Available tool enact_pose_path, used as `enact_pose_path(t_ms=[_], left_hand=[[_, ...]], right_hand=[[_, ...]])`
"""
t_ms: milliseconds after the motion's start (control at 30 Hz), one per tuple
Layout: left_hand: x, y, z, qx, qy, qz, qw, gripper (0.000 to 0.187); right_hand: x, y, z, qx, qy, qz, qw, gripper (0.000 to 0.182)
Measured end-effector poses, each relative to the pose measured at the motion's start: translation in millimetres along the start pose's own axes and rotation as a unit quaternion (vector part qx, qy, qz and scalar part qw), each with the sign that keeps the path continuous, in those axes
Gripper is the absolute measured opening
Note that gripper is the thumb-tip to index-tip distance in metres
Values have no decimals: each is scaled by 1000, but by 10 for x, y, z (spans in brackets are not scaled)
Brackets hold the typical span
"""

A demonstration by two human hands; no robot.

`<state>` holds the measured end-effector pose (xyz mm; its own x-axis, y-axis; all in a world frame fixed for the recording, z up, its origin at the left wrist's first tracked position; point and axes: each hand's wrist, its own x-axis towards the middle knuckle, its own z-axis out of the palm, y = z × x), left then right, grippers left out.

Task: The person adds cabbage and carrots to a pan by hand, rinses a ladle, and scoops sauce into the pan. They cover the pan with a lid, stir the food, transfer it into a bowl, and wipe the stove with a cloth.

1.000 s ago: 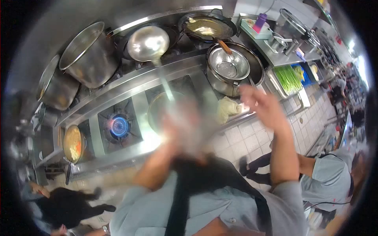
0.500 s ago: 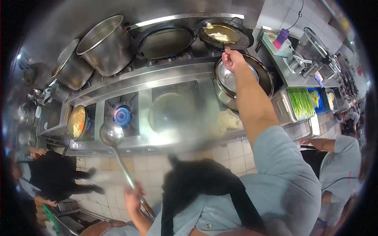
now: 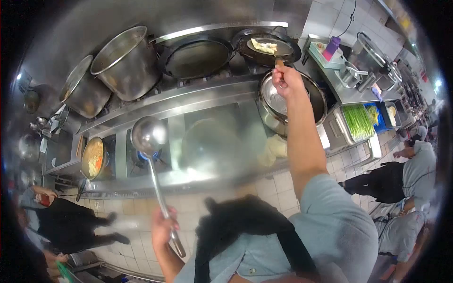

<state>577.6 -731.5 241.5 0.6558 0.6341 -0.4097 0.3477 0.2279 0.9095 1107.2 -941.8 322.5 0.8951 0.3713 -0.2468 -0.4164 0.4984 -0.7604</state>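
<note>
My right hand [image 3: 288, 81] is closed round the wooden handle of a round skimmer [image 3: 283, 50] at the back right. Pale yellow-white food [image 3: 264, 46] lies on its mesh, above a dark wok [image 3: 245, 53]. Lower left, my left hand [image 3: 164, 225], slightly blurred, grips the shaft of a large steel ladle [image 3: 150, 136]. The ladle's bowl hangs over a lit gas burner [image 3: 141, 162] and partly hides the flame. Beneath my right hand sits a steel bowl [image 3: 271, 96] on a larger pot, partly covered by my forearm.
Two tall stockpots [image 3: 126, 66] and another wok [image 3: 196, 59] line the back. At left is a pan of food [image 3: 94, 158]. Green stalks [image 3: 357, 122] fill a right-hand container. A cloth [image 3: 274, 150] lies on the front ledge. Co-workers stand at left [image 3: 71, 221] and right [image 3: 391, 179].
The skimmer has come up out of the wok's oil with the food on it. The ladle has shifted right and up, now covering part of the flame. Co-workers at right have moved.
</note>
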Motion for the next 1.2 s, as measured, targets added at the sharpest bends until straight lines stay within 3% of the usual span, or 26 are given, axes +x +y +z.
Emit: enact_pose_path(t_ms=[100, 167, 200, 300, 333, 367, 433, 500, 633, 667, 700, 733, 833, 900, 1000, 1100, 1200], left_hand=[[69, 12, -74, 5, -30, -10, 999, 34], [257, -43, -120, -17, -90, 24, 996, 25], [285, -4, -116, -11, -107, 21, 994, 24], [278, 77, -97, 15, -113, -3, 993, 33], [292, 52, -106, 13, -115, -4, 993, 33], [312, 3, -127, 8, -116, -3, 993, 32], [329, -50, -165, 3, -117, -2, 993, 30], [316, -91, -198, 9, -132, -12, 991, 29], [255, -196, -237, -10, -123, -20, 992, 28], [221, -190, -239, -12, -107, -22, 994, 29], [185, -196, -241, -13, -91, -24, 995, 29], [152, -227, -252, -19, -78, -26, 996, 26], [119, -470, -413, -44, -74, 0, 996, 19], [45, -443, -407, -46, -56, 13, 997, 18], [-55, -351, -363, -8, 11, -11, 1000, 18], [-95, -305, -289, 17, 31, 8, 999, 16], [-105, -357, -204, -6, 44, 27, 999, 15]], right_hand=[[-141, 34, -91, -10, 33, -16, 999, 16], [-66, -137, -148, 25, -37, -2, 999, 16], [-80, -271, -95, -54, -46, -58, 996, 13], [-335, -782, 215, 12, -77, -30, 996, 5], [-225, -1008, 185, -10, -94, -8, 995, 17], [-290, -1132, 316, -14, -96, -71, 993, 26], [-363, -1437, 465, -42, -131, -102, 985, 17], [-598, -1488, 740, -41, -80, -151, 984, 14], [-326, -1146, 263, -89, -111, -90, 986, 16], [-391, -883, 278, -41, -43, -99, 993, 16], [-257, -729, 79, -15, -44, -28, 999, 16], [-186, -554, -31, -34, -47, -49, 997, 17], [-160, -309, -308, -48, -25, 10, 998, 28], [-294, -27, -423, -101, 19, -49, 994, 23], [-673, 70, -307, -51, 21, -58, 997, 18], [-670, 32, -422, 31, -13, -9, 999, 14], [-667, 44, -547, -13, -37, -21, 999, 12]])
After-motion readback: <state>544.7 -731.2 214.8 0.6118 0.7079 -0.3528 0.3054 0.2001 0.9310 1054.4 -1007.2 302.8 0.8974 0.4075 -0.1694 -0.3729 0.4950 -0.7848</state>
